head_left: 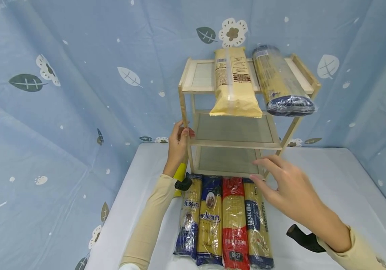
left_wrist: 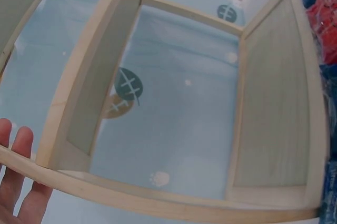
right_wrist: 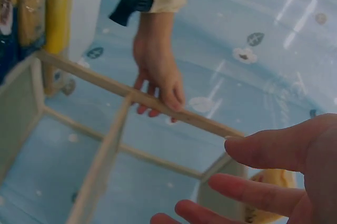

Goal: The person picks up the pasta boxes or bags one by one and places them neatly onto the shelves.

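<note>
A small three-tier wooden shelf rack (head_left: 235,143) stands at the back of the table. My left hand (head_left: 178,144) grips its left front post, fingers round the wood; the left wrist view shows the fingertips (left_wrist: 22,142) behind the post. My right hand (head_left: 289,183) hovers in front of the rack's lower right side, fingers spread and holding nothing. On the top tier lie a cream paper packet (head_left: 235,82) and a clear-and-blue spaghetti packet (head_left: 280,80), both overhanging the front edge. The middle and bottom tiers show bare panels.
Several pasta packets lie side by side before the rack: two blue-and-yellow ones (head_left: 210,221), a red one (head_left: 235,225) and a dark blue-labelled spaghetti pack (head_left: 258,225). A yellow packet (right_wrist: 59,13) lies by the rack's left side. Patterned blue curtain (head_left: 78,93) surrounds the white table (head_left: 317,168).
</note>
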Available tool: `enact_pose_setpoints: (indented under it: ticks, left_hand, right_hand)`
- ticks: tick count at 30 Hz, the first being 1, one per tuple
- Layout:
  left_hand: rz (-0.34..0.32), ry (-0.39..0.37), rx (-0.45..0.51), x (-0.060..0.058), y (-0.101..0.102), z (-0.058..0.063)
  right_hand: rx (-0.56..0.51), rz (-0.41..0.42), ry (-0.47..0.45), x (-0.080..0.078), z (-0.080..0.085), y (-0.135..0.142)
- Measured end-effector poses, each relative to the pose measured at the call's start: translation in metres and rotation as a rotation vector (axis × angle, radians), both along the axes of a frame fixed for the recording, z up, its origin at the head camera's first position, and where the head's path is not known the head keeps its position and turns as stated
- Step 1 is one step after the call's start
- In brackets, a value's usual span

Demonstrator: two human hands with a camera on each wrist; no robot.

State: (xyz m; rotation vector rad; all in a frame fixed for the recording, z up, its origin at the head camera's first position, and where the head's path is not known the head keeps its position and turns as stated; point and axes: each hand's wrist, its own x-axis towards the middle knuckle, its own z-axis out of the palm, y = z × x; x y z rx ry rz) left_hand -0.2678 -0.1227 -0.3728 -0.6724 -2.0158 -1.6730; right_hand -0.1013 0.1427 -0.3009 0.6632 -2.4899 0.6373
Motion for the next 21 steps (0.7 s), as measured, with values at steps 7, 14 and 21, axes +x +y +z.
enact_pose_setpoints:
  ticks: [7, 14, 21]
  left_hand:
    - [-0.010, -0.001, 0.002, -0.001, 0.000, -0.001]
    - [-0.003, -0.007, 0.002, -0.001, 0.001, -0.001]
    - [-0.005, 0.001, 0.003, -0.002, 0.000, -0.001]
  right_hand:
    - [-0.007, -0.046, -0.128, 0.002, -0.026, 0.006]
    - [-0.026, -0.094, -0.278, 0.007, -0.056, 0.011]
    - [-0.057, -0.168, -0.393, 0.008, -0.083, 0.016]
